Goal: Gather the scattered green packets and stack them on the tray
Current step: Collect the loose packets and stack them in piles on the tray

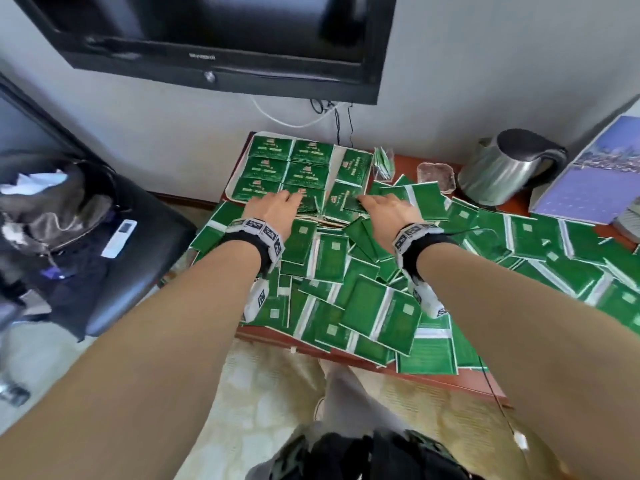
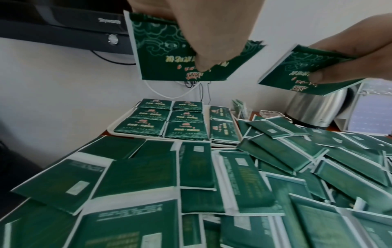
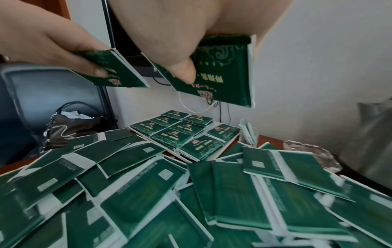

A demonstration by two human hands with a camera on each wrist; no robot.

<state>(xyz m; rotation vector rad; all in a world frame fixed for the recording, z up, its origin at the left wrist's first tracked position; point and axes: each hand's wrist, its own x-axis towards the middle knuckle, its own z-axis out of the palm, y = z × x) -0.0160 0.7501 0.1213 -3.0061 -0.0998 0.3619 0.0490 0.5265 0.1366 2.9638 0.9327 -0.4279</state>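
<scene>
My left hand pinches one packet, my right hand another, both above the tray's near edge at twelve o'clock. They look light, flat and slick; I judge an edge pinch best. Loose packets cover the table.

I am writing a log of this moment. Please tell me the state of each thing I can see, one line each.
left hand: holds a green packet above the table.
right hand: holds another packet.
tray: filled with neat stacks, printed face up.
loose packets: scattered, overlapping, mostly back side up.
kettle: upright, lid shut.
TV: off.
</scene>
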